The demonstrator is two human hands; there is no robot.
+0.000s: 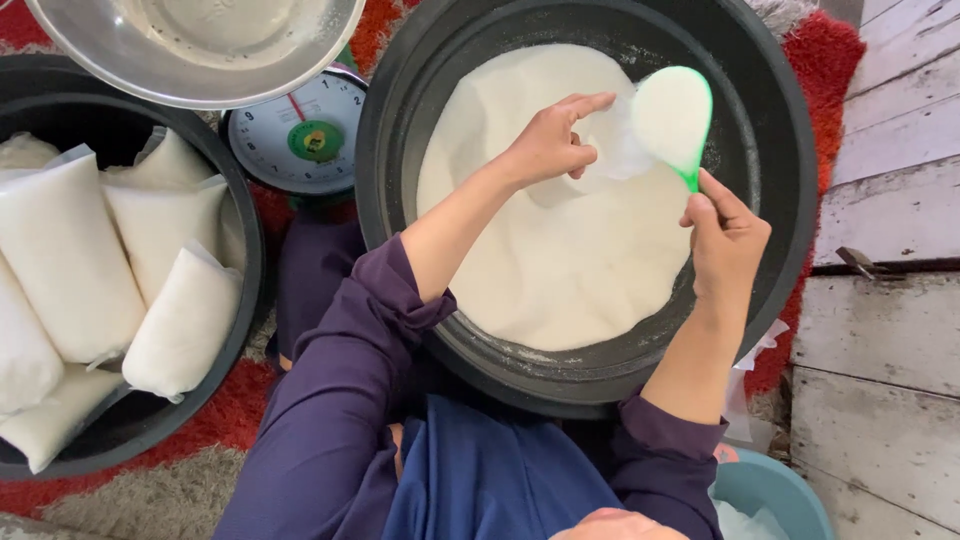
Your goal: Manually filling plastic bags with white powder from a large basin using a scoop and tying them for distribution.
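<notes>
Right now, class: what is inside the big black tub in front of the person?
White powder fills the black tub; a green scoop and a clear bag hang above. The tub's bottom is covered.

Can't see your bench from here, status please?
Left hand holds clear bag open. Right hand holds heaped green scoop beside it. Nothing in between.

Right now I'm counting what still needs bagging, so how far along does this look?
Done: several filled white bags lie in the black tub on the left. In hand: the right hand tips a green scoop of white powder toward a clear bag held open by the left hand. Left: the big black basin still holds a broad heap of powder.
</notes>
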